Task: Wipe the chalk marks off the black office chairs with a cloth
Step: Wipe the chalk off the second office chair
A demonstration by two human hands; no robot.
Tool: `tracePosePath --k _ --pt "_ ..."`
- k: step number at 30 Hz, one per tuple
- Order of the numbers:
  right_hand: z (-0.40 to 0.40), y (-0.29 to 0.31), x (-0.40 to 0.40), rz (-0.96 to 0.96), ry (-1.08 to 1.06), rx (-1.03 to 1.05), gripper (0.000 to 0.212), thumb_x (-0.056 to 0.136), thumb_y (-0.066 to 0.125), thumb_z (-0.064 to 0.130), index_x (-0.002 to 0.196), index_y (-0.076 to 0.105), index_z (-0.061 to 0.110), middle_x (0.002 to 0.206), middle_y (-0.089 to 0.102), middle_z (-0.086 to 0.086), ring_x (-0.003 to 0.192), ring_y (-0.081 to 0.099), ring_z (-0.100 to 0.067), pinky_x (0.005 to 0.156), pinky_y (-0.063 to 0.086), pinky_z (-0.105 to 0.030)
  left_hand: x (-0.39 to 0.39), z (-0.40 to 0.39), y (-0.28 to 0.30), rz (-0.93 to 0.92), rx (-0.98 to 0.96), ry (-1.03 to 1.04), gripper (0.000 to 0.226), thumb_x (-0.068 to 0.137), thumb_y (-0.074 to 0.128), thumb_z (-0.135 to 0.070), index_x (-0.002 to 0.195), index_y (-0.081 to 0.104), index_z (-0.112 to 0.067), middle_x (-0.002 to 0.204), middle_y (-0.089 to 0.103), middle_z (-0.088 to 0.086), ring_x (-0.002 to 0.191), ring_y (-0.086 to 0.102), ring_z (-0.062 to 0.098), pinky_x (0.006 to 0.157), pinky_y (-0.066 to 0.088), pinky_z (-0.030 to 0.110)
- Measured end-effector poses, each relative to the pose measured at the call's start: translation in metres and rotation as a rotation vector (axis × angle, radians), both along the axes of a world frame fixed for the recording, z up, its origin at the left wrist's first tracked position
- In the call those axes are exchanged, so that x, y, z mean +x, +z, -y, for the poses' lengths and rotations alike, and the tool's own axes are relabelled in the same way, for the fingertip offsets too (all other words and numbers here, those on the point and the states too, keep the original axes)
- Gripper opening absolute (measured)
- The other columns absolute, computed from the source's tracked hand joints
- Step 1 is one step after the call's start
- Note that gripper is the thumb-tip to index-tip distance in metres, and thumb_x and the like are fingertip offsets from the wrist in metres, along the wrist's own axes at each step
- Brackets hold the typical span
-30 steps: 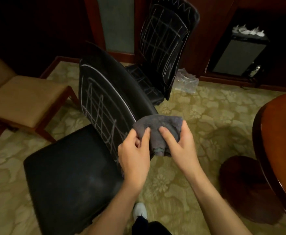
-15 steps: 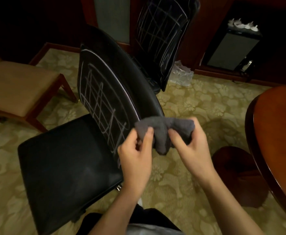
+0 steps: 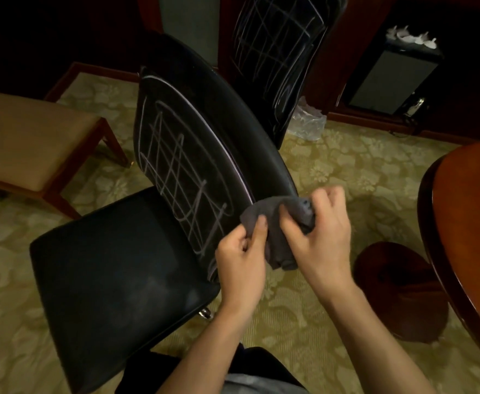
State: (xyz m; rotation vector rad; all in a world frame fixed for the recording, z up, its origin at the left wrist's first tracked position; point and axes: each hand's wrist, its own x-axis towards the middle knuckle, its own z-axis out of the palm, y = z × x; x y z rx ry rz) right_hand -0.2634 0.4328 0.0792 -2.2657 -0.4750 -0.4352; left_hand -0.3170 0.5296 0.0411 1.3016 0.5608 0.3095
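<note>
A grey cloth point(image 3: 273, 220) is bunched between both hands just right of the near black office chair point(image 3: 193, 155). My left hand point(image 3: 240, 260) pinches its left edge with thumb and forefinger. My right hand point(image 3: 318, 237) grips the right side, fingers curled over the top. White chalk grid lines and an oval cover the near chair's backrest; its seat point(image 3: 113, 268) looks dark and plain. A second black office chair point(image 3: 273, 52) behind it carries chalk lines too.
A tan cushioned wooden chair point(image 3: 31, 143) stands at the left. A round wooden table point(image 3: 472, 223) fills the right edge, its base point(image 3: 401, 288) on the patterned carpet. A clear plastic bag point(image 3: 308, 122) lies by the far wall cabinet.
The view has come closer to the near chair. Both hands reworked the cloth: the right hand's fingers now curl over its top, bunching it tighter beside the backrest's edge.
</note>
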Motion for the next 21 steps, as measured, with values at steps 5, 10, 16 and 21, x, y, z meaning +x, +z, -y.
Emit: tracePosePath --k 5,10,16,21 --pt "-0.008 0.032 0.035 -0.028 0.026 -0.084 0.033 0.089 0.07 0.024 0.081 0.038 0.023 0.075 0.041 0.015 0.069 0.045 0.003 0.061 0.033 -0.013 0.026 -0.003 0.025 -0.082 -0.159 -0.088 0.039 0.099 0.06 -0.038 0.071 0.066 -0.011 0.05 0.05 -0.01 0.047 0.042 0.002 0.048 0.034 0.02" --pt "0.006 0.006 0.008 -0.151 0.01 0.004 0.035 0.092 0.071 0.022 0.078 0.039 0.023 0.069 0.049 0.008 0.062 0.05 -0.009 0.055 0.037 -0.015 0.015 0.002 0.015 -0.079 -0.349 -0.165 0.025 0.102 0.054 -0.024 0.084 0.068 -0.013 0.047 0.054 -0.014 0.042 0.049 -0.005 0.045 0.035 0.008" --pt "0.009 -0.024 -0.027 -0.051 -0.081 0.071 0.024 0.094 0.066 0.022 0.086 0.044 0.019 0.073 0.048 0.0 0.064 0.047 -0.01 0.055 0.036 -0.014 -0.009 0.005 -0.007 -0.038 -0.02 -0.136 0.033 0.1 0.056 -0.034 0.087 0.073 -0.008 0.061 0.067 0.001 0.055 0.063 0.013 0.051 0.047 0.026" --pt "0.009 -0.036 -0.035 -0.037 -0.111 0.047 0.023 0.094 0.063 0.028 0.089 0.045 0.015 0.076 0.049 -0.001 0.063 0.046 -0.012 0.054 0.038 -0.022 -0.021 0.007 -0.027 -0.017 0.132 -0.114 0.04 0.097 0.056 -0.041 0.075 0.07 -0.011 0.054 0.059 0.003 0.049 0.049 0.01 0.048 0.04 0.031"
